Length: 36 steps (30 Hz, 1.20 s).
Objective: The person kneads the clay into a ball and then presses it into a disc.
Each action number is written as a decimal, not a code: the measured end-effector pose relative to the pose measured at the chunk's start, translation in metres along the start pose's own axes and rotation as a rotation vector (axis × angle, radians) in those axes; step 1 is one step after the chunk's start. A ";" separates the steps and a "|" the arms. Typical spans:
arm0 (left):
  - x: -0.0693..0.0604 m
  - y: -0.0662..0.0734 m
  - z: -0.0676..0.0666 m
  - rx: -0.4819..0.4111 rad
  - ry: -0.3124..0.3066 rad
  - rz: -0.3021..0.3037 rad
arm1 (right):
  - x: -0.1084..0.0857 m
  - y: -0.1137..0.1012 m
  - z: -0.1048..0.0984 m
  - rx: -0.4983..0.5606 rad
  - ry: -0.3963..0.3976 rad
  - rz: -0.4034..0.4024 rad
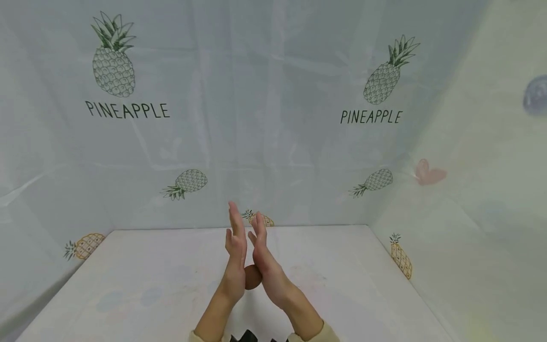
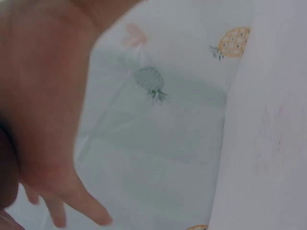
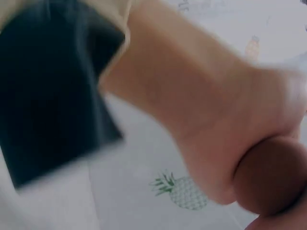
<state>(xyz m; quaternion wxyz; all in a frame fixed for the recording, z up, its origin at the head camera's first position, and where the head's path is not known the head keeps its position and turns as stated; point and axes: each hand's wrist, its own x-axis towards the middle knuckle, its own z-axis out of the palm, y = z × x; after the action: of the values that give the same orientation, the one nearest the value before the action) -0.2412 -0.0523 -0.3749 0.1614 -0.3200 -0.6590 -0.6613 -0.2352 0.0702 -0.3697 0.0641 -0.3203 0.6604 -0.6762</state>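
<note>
A smooth brown ball sits between the two palms, held from both sides near the heels of the hands, above the table. The left hand presses on its left side, its extended fingers pointing up and away. From the other side the right hand leans against the ball, fingers likewise extended. Between the upper parts of the hands a narrow gap shows. In the right wrist view the ball touches a palm. Only a dark edge of the ball appears in the left wrist view.
A white table with faint stains lies beneath the hands. Behind it hangs a pale curtain printed with pineapples, and more printed sheeting closes the right side. A dark device sits by a cream sleeve.
</note>
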 end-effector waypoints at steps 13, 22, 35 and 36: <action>-0.006 -0.012 0.025 -0.029 -0.081 -0.063 | -0.004 -0.017 -0.016 0.088 0.115 -0.236; -0.012 0.001 0.034 -0.044 -0.103 -0.008 | 0.000 -0.008 -0.026 0.141 0.176 -0.149; -0.001 0.001 -0.001 0.014 0.024 0.024 | 0.001 -0.002 0.001 0.082 0.041 0.047; 0.000 -0.001 -0.003 0.015 0.035 0.023 | 0.000 -0.004 0.003 0.085 0.037 0.048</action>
<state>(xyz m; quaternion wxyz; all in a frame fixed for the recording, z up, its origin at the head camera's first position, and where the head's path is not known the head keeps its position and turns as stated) -0.2423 -0.0552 -0.3755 0.1831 -0.3148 -0.6572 -0.6598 -0.2324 0.0681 -0.3667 0.0815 -0.2888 0.6395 -0.7078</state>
